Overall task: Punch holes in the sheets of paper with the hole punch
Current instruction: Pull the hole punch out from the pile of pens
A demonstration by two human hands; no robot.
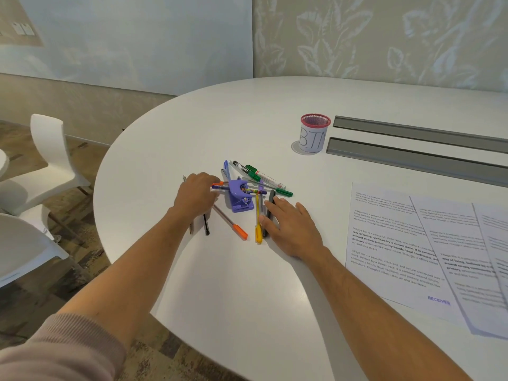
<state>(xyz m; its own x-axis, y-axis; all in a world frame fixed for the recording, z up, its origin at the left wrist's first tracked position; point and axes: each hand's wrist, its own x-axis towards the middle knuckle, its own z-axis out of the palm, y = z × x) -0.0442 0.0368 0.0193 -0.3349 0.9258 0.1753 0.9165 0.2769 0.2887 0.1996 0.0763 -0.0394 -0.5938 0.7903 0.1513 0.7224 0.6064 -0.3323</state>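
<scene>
Small purple hole punch (239, 197) sits among pens.

One purple hole punch (238, 198) sits in the middle of the pile. Three printed sheets of paper (390, 243) overlap at the right; the third runs off the frame edge, so more may lie beyond it. Two green-capped markers (259, 174) lie behind the punch, with one black-capped marker (238, 165) beside them. Among the pens, one orange-capped (233, 225), one yellow (257, 221), one blue (226, 167) and one short orange one (218, 184) can be counted, plus at least three dark ones; the heap is too tangled for an exact total. One mesh cup (313, 133) labelled BIN stands alone. Two grey slots (412, 130) cross the table (220, 284). Two hands show: the left hand (196, 195) and the right hand (291, 225). Two white chairs (52, 160) are at the left.
</scene>
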